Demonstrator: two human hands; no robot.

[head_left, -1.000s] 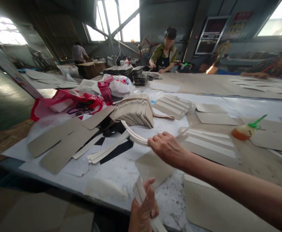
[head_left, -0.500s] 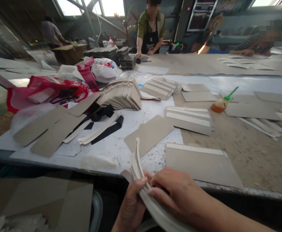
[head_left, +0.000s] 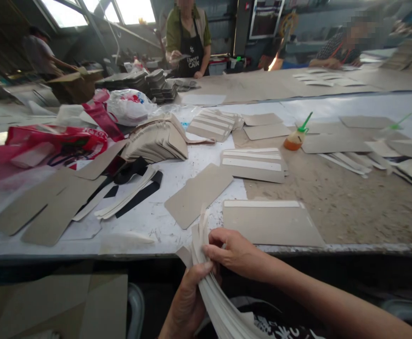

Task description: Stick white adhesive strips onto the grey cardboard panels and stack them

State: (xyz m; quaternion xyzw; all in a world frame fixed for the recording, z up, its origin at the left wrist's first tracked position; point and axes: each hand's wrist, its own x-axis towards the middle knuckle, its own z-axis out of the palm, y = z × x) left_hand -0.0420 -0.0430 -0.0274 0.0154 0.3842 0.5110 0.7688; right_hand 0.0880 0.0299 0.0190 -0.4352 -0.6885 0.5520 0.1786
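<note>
A bundle of long white strips [head_left: 209, 287] is held upright at the table's near edge. My left hand [head_left: 186, 303] grips the bundle from below, thumb pressed on its side. My right hand [head_left: 232, 252] is closed on the top of the strips, fingers pinching their upper ends. Just beyond lies a grey card panel with a white strip along its top edge [head_left: 269, 222]. Another plain grey card [head_left: 199, 194] lies to its left.
The worktable [head_left: 350, 207] carries stacked striped panels [head_left: 253, 164], a fanned pile of cards [head_left: 156, 141], an orange glue bottle with a green nozzle [head_left: 294, 140], black and white strips [head_left: 131, 195], red plastic bags [head_left: 46, 146]. People work at the far side.
My right hand drew back from a reach over the table to the strip bundle at the near edge. The view dropped lower and both hands now hold the bundle together.
</note>
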